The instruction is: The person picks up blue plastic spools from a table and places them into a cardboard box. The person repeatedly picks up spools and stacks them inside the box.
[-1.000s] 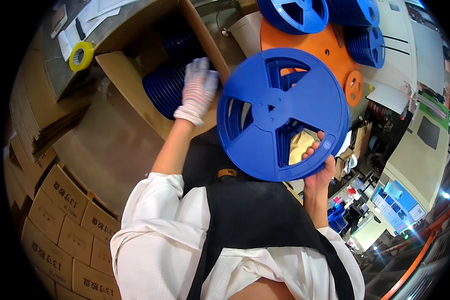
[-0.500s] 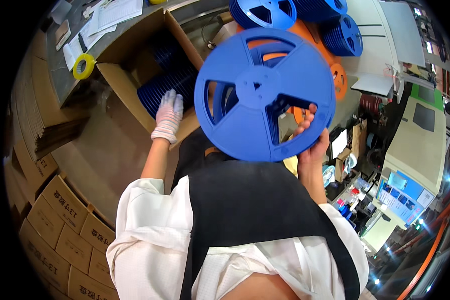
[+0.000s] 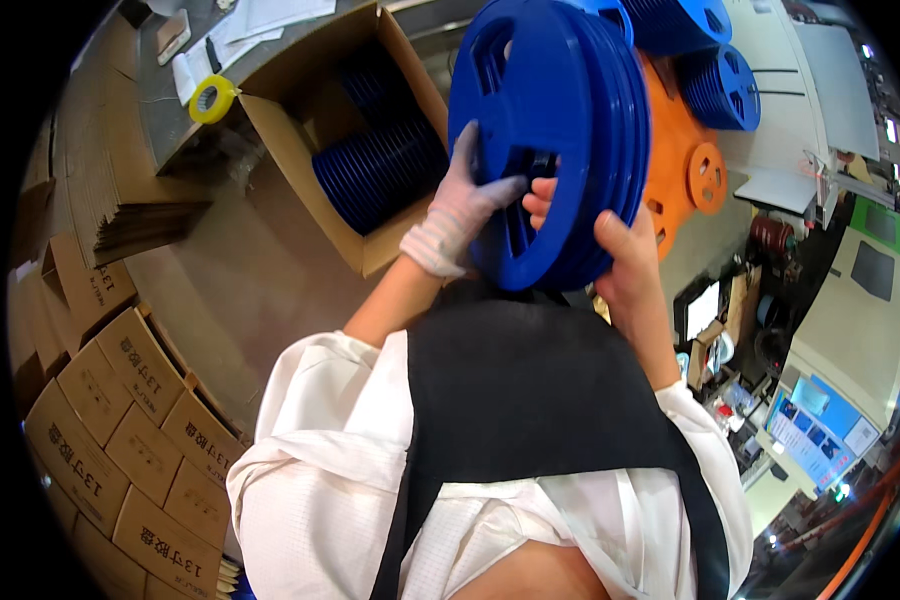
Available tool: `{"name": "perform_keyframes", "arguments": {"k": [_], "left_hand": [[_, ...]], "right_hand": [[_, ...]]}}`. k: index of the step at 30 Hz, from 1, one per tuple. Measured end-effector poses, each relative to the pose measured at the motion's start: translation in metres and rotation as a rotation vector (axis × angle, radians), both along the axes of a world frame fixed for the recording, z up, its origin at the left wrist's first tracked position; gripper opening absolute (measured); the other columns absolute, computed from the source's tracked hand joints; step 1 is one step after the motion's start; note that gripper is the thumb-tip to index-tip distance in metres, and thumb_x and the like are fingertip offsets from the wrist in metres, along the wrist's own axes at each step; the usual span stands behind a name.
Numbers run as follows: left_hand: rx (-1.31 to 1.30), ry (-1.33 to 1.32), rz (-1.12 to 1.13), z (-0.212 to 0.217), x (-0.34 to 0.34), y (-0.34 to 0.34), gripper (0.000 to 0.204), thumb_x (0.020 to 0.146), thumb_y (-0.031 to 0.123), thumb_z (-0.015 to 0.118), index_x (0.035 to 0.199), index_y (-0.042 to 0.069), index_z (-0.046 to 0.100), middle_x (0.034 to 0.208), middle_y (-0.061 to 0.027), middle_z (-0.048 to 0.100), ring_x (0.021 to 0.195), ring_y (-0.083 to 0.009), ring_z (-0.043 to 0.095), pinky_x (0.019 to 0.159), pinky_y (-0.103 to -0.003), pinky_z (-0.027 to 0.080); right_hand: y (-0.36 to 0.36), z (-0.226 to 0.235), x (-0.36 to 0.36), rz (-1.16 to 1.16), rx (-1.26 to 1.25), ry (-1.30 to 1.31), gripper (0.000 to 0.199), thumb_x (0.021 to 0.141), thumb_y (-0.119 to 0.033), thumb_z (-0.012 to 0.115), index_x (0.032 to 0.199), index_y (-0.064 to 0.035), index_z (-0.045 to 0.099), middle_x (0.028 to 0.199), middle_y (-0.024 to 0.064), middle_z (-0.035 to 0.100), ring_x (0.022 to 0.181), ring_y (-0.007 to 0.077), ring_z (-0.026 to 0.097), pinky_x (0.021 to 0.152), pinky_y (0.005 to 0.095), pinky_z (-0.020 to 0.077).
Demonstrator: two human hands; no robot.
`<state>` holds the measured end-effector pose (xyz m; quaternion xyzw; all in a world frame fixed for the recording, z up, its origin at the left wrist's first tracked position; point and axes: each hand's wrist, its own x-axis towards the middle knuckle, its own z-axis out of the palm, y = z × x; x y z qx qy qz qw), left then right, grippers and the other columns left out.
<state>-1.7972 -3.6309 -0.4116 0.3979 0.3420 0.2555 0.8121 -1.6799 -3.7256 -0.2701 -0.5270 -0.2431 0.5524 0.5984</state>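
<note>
A stack of several blue plastic reels (image 3: pixel 550 85) is up in front of my chest, tilted so that the rims show on its right side. My right hand (image 3: pixel 625 245), bare, grips the stack from the right, its fingertips coming through a window in the front reel. In a striped white glove, my left hand (image 3: pixel 460 205) holds the front reel at its left side, thumb at the window and fingers along the rim. Left of the stack stands an open cardboard box (image 3: pixel 295 165), with two rows of dark blue reels (image 3: pixel 380 175) on edge inside.
Yellow tape (image 3: pixel 211 100), a phone (image 3: pixel 173 37) and papers lie on the grey table at upper left. More blue reels (image 3: pixel 718 87) sit beyond an orange stand (image 3: pixel 675 150). Stacked cartons (image 3: pixel 150 440) and flattened cardboard (image 3: pixel 150 215) line the left; a pale machine (image 3: pixel 845 290) stands right.
My left hand has left the reels in the box and moved right onto the front reel. The held stack has turned and risen, now showing its rims.
</note>
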Motion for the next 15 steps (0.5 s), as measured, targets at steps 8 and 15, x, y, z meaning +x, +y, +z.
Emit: {"name": "perform_keyframes", "arguments": {"k": [8,15], "left_hand": [[-0.754,-0.917,0.023,0.012,-0.085,0.016,0.076,0.079,0.039,0.066,0.133,-0.003,0.035,0.119,-0.0181,0.052,0.121,-0.0327,0.047,0.1,-0.045,0.044],[-0.759,-1.225,-0.059,0.011,-0.097,0.021,0.074,0.078,0.04,0.067,0.13,-0.003,0.036,0.12,-0.0199,0.05,0.122,-0.0361,0.045,0.101,-0.048,0.044]], "right_hand": [[-0.016,-0.007,0.011,-0.211,-0.093,0.023,0.048,0.097,-0.039,0.043,0.119,0.0044,0.045,0.106,0.0238,0.061,0.091,0.0328,0.065,0.08,0.0406,0.0536],[-0.036,-0.008,0.04,-0.416,-0.155,-0.061,0.042,0.098,-0.031,0.044,0.12,0.005,0.048,0.11,0.0204,0.061,0.097,0.0277,0.064,0.082,0.0366,0.0535]]}}
